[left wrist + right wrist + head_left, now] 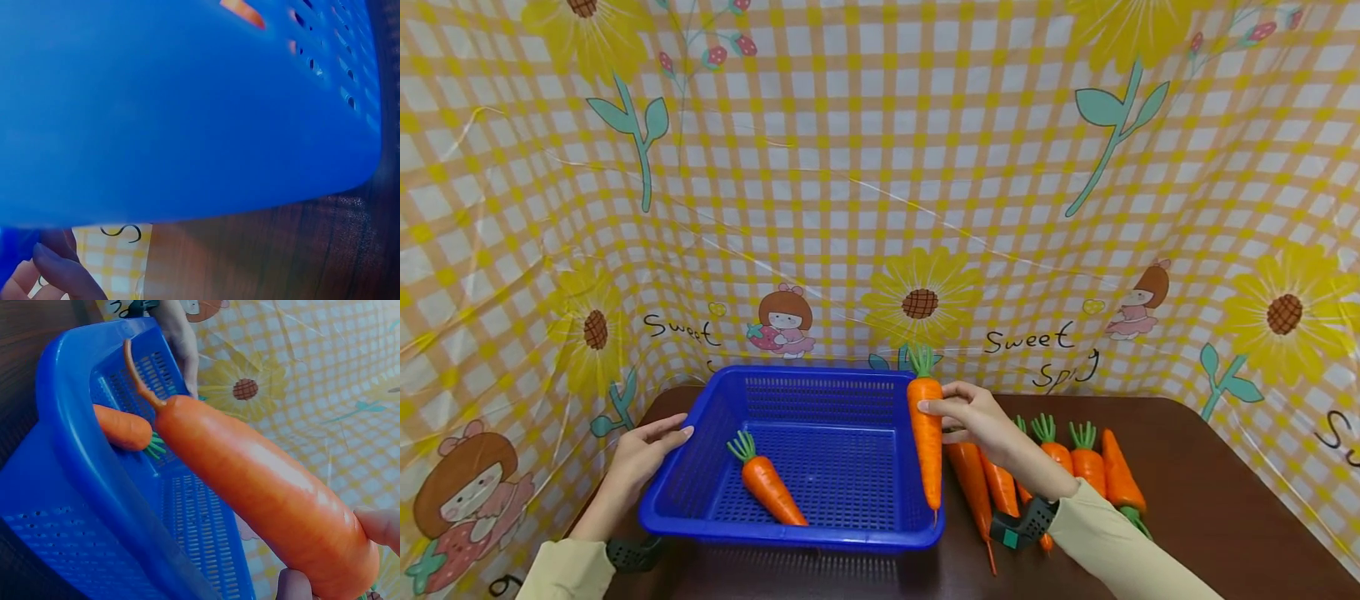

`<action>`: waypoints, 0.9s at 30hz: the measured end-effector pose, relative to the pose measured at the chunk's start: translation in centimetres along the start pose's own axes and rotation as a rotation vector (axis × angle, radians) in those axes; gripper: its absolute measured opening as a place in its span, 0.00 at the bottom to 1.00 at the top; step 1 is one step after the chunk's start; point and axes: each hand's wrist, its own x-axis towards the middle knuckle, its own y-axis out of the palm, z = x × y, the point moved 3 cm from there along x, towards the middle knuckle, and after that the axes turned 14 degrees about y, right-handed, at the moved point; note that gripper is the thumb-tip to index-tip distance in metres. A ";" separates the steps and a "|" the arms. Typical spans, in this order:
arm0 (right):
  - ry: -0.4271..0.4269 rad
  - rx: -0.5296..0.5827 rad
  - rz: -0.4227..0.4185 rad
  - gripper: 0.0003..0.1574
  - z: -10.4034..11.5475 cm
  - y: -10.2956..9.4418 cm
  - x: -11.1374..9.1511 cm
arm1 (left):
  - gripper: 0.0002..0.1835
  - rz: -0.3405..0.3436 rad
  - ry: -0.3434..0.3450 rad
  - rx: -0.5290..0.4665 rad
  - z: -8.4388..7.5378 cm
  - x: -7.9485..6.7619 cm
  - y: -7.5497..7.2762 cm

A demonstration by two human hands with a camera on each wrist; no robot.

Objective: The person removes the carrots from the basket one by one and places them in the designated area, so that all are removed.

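Note:
An orange carrot (pixel 928 433) with a green top is held upright in my right hand (pixel 973 421), over the right end of a blue plastic basket (pixel 790 536). Thumb and fingers pinch its upper part, and its thin root tip points down. In the right wrist view the held carrot (pixel 269 487) lies in front of the basket rim (pixel 81 450). Another carrot (pixel 771 490) lies inside the basket at the left. My left hand (pixel 643 454) touches the basket's left rim from outside with extended fingers. The left wrist view shows mostly blue basket wall (pixel 175 125).
Several more carrots (pixel 1086 471) lie on the dark brown table (pixel 1187 500) to the right of the basket, partly hidden by my right forearm. A checked cloth with sunflowers (pixel 880 200) hangs behind and at both sides.

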 end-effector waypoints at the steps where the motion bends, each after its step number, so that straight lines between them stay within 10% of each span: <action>1: 0.004 0.005 -0.002 0.24 -0.1 -0.1 -0.1 | 0.36 0.001 0.001 0.001 0.0 0.0 0.0; 27: 0.026 -0.066 -0.043 0.28 -1.8 -3.2 -2.5 | 0.37 0.011 -0.005 -0.013 0.1 -0.2 -0.3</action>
